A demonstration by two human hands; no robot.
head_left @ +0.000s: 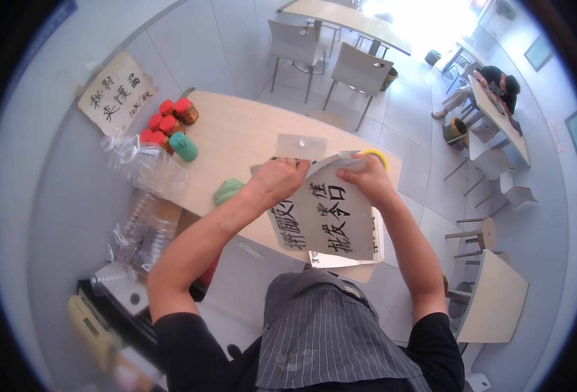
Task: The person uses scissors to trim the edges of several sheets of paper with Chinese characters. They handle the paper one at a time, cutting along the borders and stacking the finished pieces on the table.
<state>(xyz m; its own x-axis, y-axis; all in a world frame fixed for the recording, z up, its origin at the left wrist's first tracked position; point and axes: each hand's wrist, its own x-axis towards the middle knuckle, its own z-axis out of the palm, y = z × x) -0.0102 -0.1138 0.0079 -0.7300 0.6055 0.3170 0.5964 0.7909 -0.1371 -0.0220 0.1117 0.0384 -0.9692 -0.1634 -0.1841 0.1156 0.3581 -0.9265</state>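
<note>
A white paper sheet (354,219) with large black brush writing is held up over the table, curved and folded back along its left part. My left hand (280,179) is closed on its upper left edge, fingers bent. The upper right corner is pinched by my right hand (369,178), thumb on the written face. Beneath it, more white paper (341,260) shows at the table's near edge. Just beyond my hands lies a translucent flat piece (301,145). A yellow ring, like a tape roll (379,157), is partly hidden behind my right hand.
On the wooden-topped table (236,124) stand several red-lidded jars (165,123), a green container (184,147) and a green cloth (228,191). Large clear plastic bottles (148,166) crowd the left. Chairs (360,68) stand beyond; a person (497,85) sits at another table far right.
</note>
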